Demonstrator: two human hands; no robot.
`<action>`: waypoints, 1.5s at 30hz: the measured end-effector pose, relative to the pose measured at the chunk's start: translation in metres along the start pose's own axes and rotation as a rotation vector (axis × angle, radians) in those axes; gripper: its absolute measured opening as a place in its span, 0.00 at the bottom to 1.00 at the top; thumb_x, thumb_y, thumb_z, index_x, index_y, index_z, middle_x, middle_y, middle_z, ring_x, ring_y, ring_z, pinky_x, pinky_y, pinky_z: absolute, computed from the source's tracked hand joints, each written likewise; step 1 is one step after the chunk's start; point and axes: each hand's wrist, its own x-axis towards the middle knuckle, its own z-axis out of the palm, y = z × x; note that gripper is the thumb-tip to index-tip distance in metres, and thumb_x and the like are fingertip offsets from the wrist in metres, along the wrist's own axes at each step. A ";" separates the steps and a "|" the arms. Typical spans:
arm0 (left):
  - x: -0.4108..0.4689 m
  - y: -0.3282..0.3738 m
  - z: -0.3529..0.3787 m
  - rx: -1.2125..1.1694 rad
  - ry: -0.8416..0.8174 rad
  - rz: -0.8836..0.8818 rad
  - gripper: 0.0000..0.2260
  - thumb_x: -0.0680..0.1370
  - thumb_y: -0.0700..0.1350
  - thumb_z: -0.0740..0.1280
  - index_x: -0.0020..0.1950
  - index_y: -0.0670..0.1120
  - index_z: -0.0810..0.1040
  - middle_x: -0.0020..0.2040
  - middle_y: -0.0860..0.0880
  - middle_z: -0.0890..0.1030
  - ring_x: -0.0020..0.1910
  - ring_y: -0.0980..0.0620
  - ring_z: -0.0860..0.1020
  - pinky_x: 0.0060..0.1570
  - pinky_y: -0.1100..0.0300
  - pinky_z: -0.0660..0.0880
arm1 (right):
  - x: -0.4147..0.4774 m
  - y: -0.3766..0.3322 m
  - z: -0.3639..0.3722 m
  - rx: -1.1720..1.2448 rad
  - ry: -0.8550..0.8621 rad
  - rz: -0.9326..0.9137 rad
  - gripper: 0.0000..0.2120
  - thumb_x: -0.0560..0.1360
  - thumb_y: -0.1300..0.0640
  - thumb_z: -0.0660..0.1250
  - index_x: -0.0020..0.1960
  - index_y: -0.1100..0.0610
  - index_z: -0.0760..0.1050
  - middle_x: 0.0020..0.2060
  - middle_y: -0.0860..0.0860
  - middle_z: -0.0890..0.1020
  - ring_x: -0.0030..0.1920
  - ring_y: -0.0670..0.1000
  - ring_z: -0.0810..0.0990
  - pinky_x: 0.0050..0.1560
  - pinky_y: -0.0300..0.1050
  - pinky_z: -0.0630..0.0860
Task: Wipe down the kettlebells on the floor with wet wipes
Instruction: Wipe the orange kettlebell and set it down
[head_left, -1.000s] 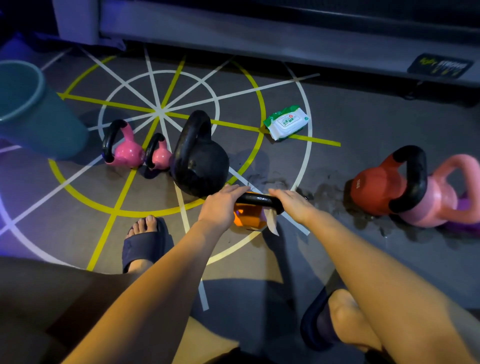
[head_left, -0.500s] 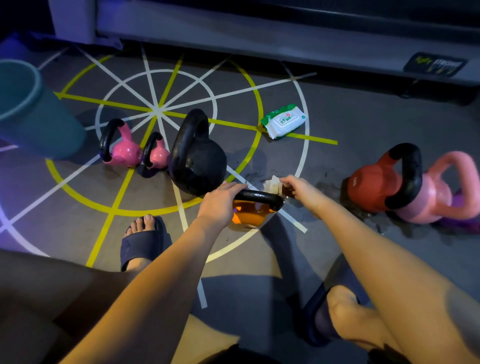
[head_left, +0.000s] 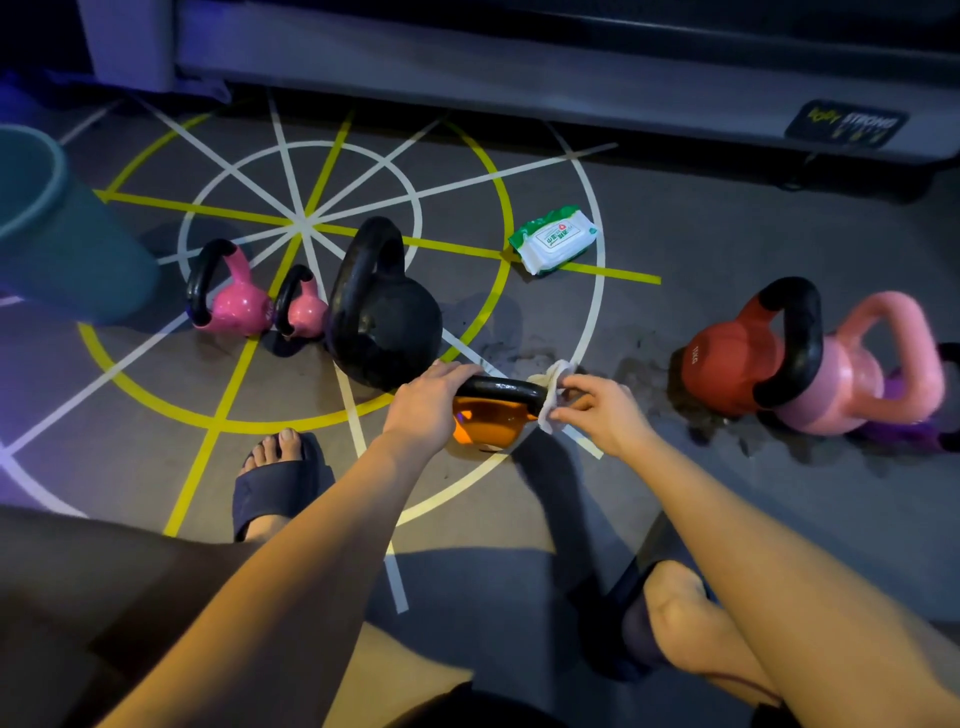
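A: Working on which one?

B: On the orange kettlebell (head_left: 488, 428), near the middle of the floor (head_left: 675, 509), just near and right of the big black kettlebell (head_left: 387, 322). Left hand (head_left: 431, 405) curled over the left end of the black handle (head_left: 501, 389), steadying. Right hand (head_left: 602, 410) pinching a wet wipe (head_left: 551, 402) against the handle's right end.

A: Midway through, then?

B: Probably only at the handle. Impossible to tell whether the orange body is wiped.

A: And the others?

B: Small pink kettlebells (head_left: 236, 309) standing together at the left, beside the black one. Red kettlebell (head_left: 727, 369) and pale pink kettlebell (head_left: 852, 387) touching, well off to the right. No telling which of these are clean. Dark, damp-looking marks on the floor around the right pair, but no proof of wiping.

A: Enough wipes?

B: Pack of wipes (head_left: 553, 239) lying beyond the hands, seemingly within reach. Roughly judged: one in hand, possibly five to go.
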 end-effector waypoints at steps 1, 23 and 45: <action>0.000 0.000 0.000 -0.002 0.004 -0.001 0.28 0.80 0.37 0.69 0.74 0.61 0.67 0.70 0.54 0.74 0.68 0.49 0.73 0.61 0.50 0.76 | 0.001 0.002 0.005 0.032 0.020 0.001 0.15 0.70 0.57 0.79 0.54 0.51 0.79 0.40 0.50 0.83 0.38 0.44 0.79 0.44 0.38 0.77; 0.002 0.007 0.000 -0.005 0.002 -0.050 0.30 0.78 0.41 0.72 0.75 0.60 0.67 0.73 0.54 0.72 0.75 0.48 0.68 0.67 0.49 0.72 | 0.026 0.001 0.045 0.116 -0.022 -0.022 0.13 0.73 0.55 0.76 0.52 0.46 0.75 0.46 0.45 0.81 0.52 0.48 0.79 0.46 0.41 0.71; -0.004 0.008 -0.007 -0.028 0.015 -0.014 0.28 0.78 0.39 0.71 0.74 0.60 0.68 0.70 0.54 0.74 0.71 0.51 0.71 0.65 0.54 0.72 | 0.022 -0.018 0.057 0.237 0.066 -0.030 0.20 0.73 0.49 0.76 0.62 0.51 0.78 0.54 0.44 0.82 0.58 0.46 0.78 0.59 0.43 0.76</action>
